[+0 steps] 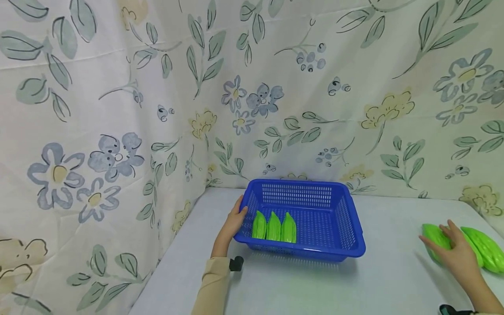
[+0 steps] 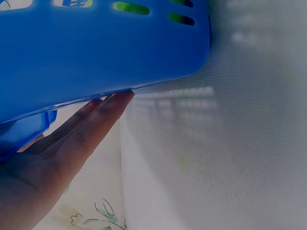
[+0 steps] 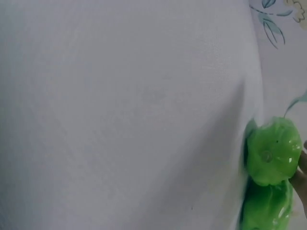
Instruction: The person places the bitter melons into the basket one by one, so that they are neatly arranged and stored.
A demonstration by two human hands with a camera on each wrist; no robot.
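The left hand point(image 1: 235, 219) holds the left rim of a blue plastic basket point(image 1: 303, 251), thumb over the rim. In the left wrist view its straight fingers point(image 2: 91, 122) lie against the basket's outer wall point(image 2: 105, 57). Three green ridged bitter melons point(image 1: 273, 227) stand side by side in the basket's left part. At the far right, the right hand point(image 1: 458, 253) hovers with spread fingers over a green bitter melon point(image 1: 433, 236); contact cannot be told. Another bitter melon point(image 1: 486, 249) lies to its right, and one between is partly hidden by the hand. The right wrist view shows a bitter melon's rounded end point(image 3: 273, 153).
A white cloth-covered table point(image 1: 387, 236) lies under everything. Floral curtains point(image 1: 299, 100) rise behind the table and along its left side. Black wrist straps point(image 1: 236, 264) sit at both wrists.
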